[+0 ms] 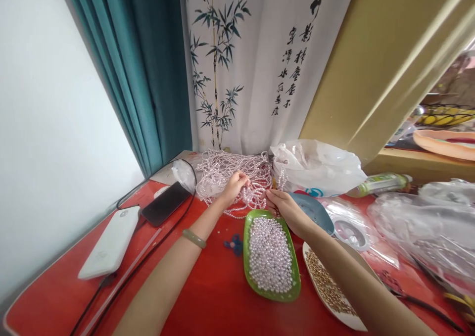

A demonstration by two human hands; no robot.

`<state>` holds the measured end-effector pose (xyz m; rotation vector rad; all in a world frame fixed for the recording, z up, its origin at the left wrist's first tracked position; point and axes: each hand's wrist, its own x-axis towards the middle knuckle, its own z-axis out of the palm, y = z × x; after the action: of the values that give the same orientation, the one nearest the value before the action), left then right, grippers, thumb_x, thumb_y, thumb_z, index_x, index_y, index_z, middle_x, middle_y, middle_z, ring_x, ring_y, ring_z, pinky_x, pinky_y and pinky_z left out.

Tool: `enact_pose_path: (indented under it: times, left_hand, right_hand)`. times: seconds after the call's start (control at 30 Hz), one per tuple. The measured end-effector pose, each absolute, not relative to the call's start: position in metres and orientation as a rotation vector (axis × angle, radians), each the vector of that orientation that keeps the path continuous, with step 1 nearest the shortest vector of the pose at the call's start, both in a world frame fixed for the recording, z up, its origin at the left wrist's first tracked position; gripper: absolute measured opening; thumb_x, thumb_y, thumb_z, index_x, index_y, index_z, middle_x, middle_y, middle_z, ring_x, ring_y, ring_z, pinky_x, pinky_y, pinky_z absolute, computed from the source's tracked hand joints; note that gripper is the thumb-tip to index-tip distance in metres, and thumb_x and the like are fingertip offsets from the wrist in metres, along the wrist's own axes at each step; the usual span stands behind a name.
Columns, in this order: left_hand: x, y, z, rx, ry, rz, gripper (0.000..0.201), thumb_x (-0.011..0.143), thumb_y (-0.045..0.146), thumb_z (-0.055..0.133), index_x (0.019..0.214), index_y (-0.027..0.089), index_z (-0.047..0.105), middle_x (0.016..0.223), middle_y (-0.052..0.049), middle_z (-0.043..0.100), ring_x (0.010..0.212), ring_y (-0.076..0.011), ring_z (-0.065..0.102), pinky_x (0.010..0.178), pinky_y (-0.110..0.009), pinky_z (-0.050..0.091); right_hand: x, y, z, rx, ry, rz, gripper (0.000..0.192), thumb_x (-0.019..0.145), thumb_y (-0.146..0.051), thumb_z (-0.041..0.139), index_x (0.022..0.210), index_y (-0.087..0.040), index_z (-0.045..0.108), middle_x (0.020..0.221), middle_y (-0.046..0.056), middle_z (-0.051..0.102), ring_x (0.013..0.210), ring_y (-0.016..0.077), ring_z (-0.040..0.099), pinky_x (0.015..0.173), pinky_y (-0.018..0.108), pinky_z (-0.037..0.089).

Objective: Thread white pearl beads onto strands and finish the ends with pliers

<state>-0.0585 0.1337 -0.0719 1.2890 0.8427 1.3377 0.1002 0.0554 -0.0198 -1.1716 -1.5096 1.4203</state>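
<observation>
hands: left hand [234, 183] and right hand [281, 206] both pinching pearl strands [237, 175]
risk: right forearm could tip green tray [269, 292] at 6 o'clock, spilling loose pearls [269, 254]

Home craft corner: curtains [148, 69], red table [222, 296], bead strands [237, 170].

A white hanging cloth [260, 64] behind the table carried black brush-written Chinese characters in two upright columns to the right of an ink drawing of bamboo [217, 64]. The strokes were cursive, and individual characters could not be read with any certainty. A white plastic bag [319, 165] showed part of a blue and red printed mark near its lower edge, too folded to read. A green-labelled bottle [380, 183] lying on its side bore print too small to make out.
</observation>
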Motion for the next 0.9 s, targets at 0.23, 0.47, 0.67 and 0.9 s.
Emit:
enact_pose_path:
  times: [0.23, 0.47, 0.67, 0.9]
  left_hand:
    - [-0.057, 0.13, -0.073, 1.318, 0.931, 1.252, 0.013, 0.076, 0.027, 0.051, 0.074, 0.016, 0.044, 0.081, -0.002, 0.059, 0.066, -0.01, 0.052, 0.063, -0.022, 0.039]
    - [-0.061, 0.115, -0.041, 1.779, 0.845, 1.001, 0.018, 0.075, 0.032, 0.057, 0.073, 0.014, 0.054, 0.085, -0.004, 0.06, 0.08, -0.014, 0.053, 0.077, -0.027, 0.038]
    - [-0.077, 0.103, -0.015, 1.727, 0.647, 0.742, 0.016, 0.072, 0.027, 0.062, 0.069, 0.013, 0.055, 0.076, -0.004, 0.063, 0.08, -0.017, 0.056, 0.075, -0.029, 0.041]
    - [-0.071, 0.1, -0.017, 1.747, 0.621, 0.586, 0.018, 0.067, 0.027, 0.066, 0.066, 0.011, 0.057, 0.079, -0.006, 0.064, 0.075, -0.0147, 0.057, 0.073, -0.029, 0.043]
  right_hand:
    - [0.098, 0.046, -0.019, -1.066, -1.298, 1.614, 0.03, 0.073, -0.045, 0.051, 0.073, -0.016, 0.046, 0.05, -0.009, 0.025, 0.041, 0.0044, 0.02, 0.041, 0.02, 0.012]
    - [0.078, 0.006, -0.044, -1.304, -1.801, 0.967, 0.027, 0.086, -0.029, 0.033, 0.07, -0.017, 0.051, 0.062, 0.0, 0.049, 0.057, 0.0113, 0.041, 0.055, 0.024, 0.028]
    - [0.065, -0.021, -0.034, -1.348, -1.664, 1.329, 0.026, 0.085, -0.02, 0.031, 0.069, -0.016, 0.052, 0.053, -0.001, 0.046, 0.048, 0.0093, 0.039, 0.05, 0.022, 0.028]
    - [0.059, -0.02, -0.039, -1.266, -1.257, 1.719, 0.023, 0.084, -0.019, 0.032, 0.068, -0.015, 0.048, 0.048, -0.004, 0.046, 0.037, 0.005, 0.033, 0.039, 0.018, 0.024]
